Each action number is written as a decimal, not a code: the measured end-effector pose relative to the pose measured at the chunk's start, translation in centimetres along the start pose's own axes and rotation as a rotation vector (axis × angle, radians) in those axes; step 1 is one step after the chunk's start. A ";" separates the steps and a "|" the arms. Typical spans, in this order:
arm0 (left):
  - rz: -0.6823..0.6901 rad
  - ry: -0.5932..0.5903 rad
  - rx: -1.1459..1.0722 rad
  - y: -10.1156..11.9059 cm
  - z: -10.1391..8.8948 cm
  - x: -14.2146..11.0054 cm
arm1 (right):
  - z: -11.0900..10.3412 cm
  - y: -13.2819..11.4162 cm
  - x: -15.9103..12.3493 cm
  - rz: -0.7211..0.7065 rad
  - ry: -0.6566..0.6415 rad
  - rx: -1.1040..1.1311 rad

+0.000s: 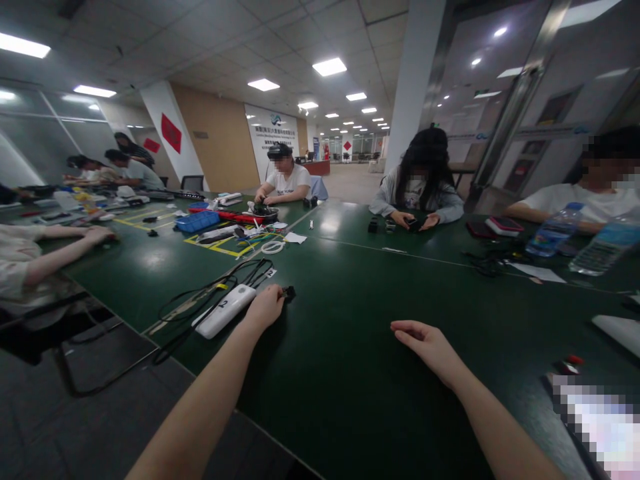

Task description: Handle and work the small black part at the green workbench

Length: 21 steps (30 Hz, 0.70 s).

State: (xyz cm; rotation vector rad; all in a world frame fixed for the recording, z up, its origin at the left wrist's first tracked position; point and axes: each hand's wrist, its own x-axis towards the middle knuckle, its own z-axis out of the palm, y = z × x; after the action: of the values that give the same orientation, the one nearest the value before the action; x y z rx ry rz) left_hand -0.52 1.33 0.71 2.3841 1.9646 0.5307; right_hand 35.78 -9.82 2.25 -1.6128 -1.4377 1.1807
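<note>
My left hand reaches out over the dark green table, its fingers closed on a small black object. Just left of it lies a white power bank marked with a "2", with black cables looping beside it. My right hand hovers low over bare green table surface, fingers loosely curled and pointing left, holding nothing that I can see.
Other people sit around the table: one at the far side, one opposite with a small black device, one at right, an arm at left. Water bottles lie at right. A blue tray and tools sit further back.
</note>
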 end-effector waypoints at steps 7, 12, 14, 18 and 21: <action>0.009 -0.007 -0.080 0.5 -0.8 -0.6 | 0.0 0.0 0.0 0.007 -0.006 -0.001; 0.005 -0.027 -0.116 0.3 -1.0 -0.3 | 0.0 -0.2 -0.1 0.018 0.007 -0.004; 0.000 -0.025 -0.120 0.1 -0.8 -0.2 | 0.0 -0.2 -0.1 0.019 0.004 -0.009; 0.016 0.011 -0.140 -0.4 -0.1 -0.1 | 0.0 -0.1 0.0 0.017 -0.001 -0.007; -0.009 0.014 -0.159 -0.6 0.1 -0.1 | 0.0 0.1 0.1 0.012 0.004 0.003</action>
State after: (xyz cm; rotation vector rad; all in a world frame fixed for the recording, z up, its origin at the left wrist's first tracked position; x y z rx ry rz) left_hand -1.06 1.38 0.44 2.2816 1.8604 0.6779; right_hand 35.83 -9.73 2.15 -1.6224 -1.4250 1.1858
